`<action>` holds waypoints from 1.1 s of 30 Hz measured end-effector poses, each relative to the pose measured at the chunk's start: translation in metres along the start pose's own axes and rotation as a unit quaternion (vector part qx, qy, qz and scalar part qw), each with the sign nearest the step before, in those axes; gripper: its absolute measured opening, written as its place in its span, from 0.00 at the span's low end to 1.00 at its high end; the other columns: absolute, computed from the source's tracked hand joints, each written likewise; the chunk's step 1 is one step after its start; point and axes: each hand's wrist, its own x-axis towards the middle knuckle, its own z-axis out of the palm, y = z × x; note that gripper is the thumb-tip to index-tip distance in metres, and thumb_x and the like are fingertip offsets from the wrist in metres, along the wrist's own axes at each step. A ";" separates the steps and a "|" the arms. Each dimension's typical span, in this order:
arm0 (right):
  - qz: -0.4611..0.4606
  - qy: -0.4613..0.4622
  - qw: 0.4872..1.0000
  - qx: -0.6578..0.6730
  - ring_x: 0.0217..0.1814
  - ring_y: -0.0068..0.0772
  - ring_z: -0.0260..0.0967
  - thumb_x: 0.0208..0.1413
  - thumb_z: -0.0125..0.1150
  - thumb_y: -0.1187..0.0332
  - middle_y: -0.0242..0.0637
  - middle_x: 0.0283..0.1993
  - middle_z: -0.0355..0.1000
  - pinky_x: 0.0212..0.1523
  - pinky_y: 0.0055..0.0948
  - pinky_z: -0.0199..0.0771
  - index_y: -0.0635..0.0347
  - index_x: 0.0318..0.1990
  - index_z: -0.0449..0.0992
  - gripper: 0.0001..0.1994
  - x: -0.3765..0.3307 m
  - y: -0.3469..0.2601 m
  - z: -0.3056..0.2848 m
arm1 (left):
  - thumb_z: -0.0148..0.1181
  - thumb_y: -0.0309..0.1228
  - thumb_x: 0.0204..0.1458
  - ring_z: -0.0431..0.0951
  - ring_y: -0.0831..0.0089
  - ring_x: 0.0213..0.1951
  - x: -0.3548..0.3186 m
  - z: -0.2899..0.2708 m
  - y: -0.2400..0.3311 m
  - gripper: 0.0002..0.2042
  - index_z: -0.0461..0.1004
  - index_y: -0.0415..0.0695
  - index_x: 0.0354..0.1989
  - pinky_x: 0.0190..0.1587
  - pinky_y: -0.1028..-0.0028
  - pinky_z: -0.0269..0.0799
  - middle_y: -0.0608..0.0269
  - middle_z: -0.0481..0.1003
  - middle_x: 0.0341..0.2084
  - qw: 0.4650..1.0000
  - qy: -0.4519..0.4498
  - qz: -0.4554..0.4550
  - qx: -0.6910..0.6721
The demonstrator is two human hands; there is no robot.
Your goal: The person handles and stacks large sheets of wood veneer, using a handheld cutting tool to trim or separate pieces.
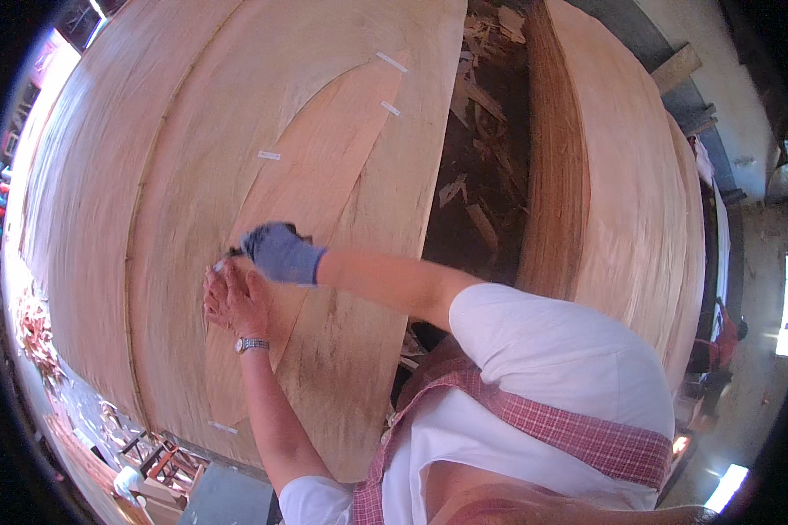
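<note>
A large pale wood veneer sheet lies before me, with a longer, pinker veneer strip set into it. White tape pieces sit along the strip's edges. My left hand, bare with a wristwatch, rests flat on the strip near its left edge, fingers stretched out. Just beyond its fingertips is my right hand, in a blue and black glove and closed. A small dark tip shows at the glove's left side; blur and the glove hide what it belongs to.
On the right stands a tall stack of veneer sheets. Between it and my sheet is a dark gap with wood scraps. Shavings and wooden stools are at the lower left. Another person is far right.
</note>
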 end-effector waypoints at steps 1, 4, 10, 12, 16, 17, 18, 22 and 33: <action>0.029 -0.003 0.999 -0.018 0.37 0.40 0.75 0.49 0.56 0.63 0.41 0.31 0.74 0.32 0.40 0.73 0.59 0.39 0.72 0.12 -0.011 -0.016 -0.003 | 0.49 0.52 0.54 0.56 0.58 0.64 0.001 -0.001 0.002 0.28 0.58 0.67 0.66 0.61 0.54 0.48 0.59 0.56 0.66 1.000 0.003 0.011 -0.009; 0.044 0.014 0.999 -0.002 0.32 0.35 0.75 0.51 0.52 0.66 0.39 0.28 0.73 0.29 0.36 0.73 0.59 0.39 0.71 0.10 -0.027 -0.036 -0.009 | 0.48 0.53 0.54 0.55 0.59 0.64 0.002 -0.007 0.005 0.28 0.58 0.67 0.66 0.61 0.54 0.48 0.59 0.55 0.66 0.999 0.005 0.037 -0.009; 0.052 0.138 0.989 0.020 0.37 0.40 0.76 0.53 0.52 0.67 0.36 0.38 0.76 0.31 0.41 0.75 0.51 0.47 0.72 0.13 -0.070 0.015 -0.006 | 0.47 0.52 0.55 0.56 0.58 0.64 0.001 0.000 0.006 0.29 0.57 0.66 0.67 0.60 0.52 0.47 0.59 0.54 0.66 1.000 -0.016 0.017 -0.001; 0.211 0.090 0.931 0.284 0.37 0.41 0.76 0.55 0.52 0.67 0.40 0.39 0.76 0.33 0.42 0.74 0.56 0.47 0.72 0.13 -0.097 0.053 -0.024 | 0.46 0.52 0.55 0.55 0.58 0.64 0.004 -0.007 0.004 0.29 0.55 0.65 0.67 0.60 0.50 0.47 0.59 0.54 0.66 1.000 -0.020 0.016 0.017; 0.392 0.125 0.738 0.535 0.19 0.20 0.67 0.60 0.54 0.62 0.34 0.25 0.76 0.19 0.24 0.67 0.63 0.40 0.72 0.12 -0.158 0.124 -0.038 | 0.46 0.51 0.56 0.54 0.57 0.65 0.013 -0.026 0.012 0.31 0.51 0.62 0.69 0.60 0.49 0.47 0.56 0.56 0.66 0.995 -0.094 -0.018 -0.002; 0.400 0.164 0.691 0.579 0.15 0.17 0.63 0.59 0.56 0.61 0.32 0.22 0.75 0.15 0.21 0.61 0.61 0.37 0.74 0.11 -0.169 0.136 -0.034 | 0.45 0.51 0.56 0.55 0.57 0.65 0.021 -0.039 0.024 0.31 0.51 0.60 0.69 0.61 0.52 0.48 0.56 0.56 0.65 0.992 -0.122 -0.035 -0.013; 0.414 0.163 0.671 0.593 0.15 0.18 0.63 0.59 0.56 0.61 0.33 0.22 0.76 0.14 0.21 0.61 0.61 0.37 0.74 0.11 -0.172 0.143 -0.032 | 0.45 0.50 0.57 0.55 0.57 0.64 0.027 -0.046 0.035 0.31 0.50 0.59 0.69 0.61 0.54 0.49 0.55 0.57 0.65 0.987 -0.146 -0.059 -0.021; 0.429 0.130 0.672 0.589 0.15 0.18 0.63 0.59 0.56 0.61 0.35 0.23 0.76 0.14 0.21 0.59 0.61 0.35 0.74 0.11 -0.168 0.150 -0.033 | 0.51 0.43 0.54 0.56 0.60 0.64 0.022 -0.026 0.117 0.30 0.55 0.55 0.67 0.63 0.57 0.48 0.62 0.59 0.65 0.987 -0.052 0.149 -0.024; 0.324 0.095 0.940 0.050 0.35 0.47 0.76 0.57 0.53 0.58 0.44 0.32 0.77 0.34 0.46 0.73 0.59 0.42 0.68 0.14 -0.170 0.178 -0.047 | 0.55 0.42 0.52 0.55 0.61 0.65 0.027 -0.036 0.222 0.24 0.67 0.51 0.58 0.62 0.50 0.48 0.63 0.59 0.64 0.926 -0.099 0.298 -0.210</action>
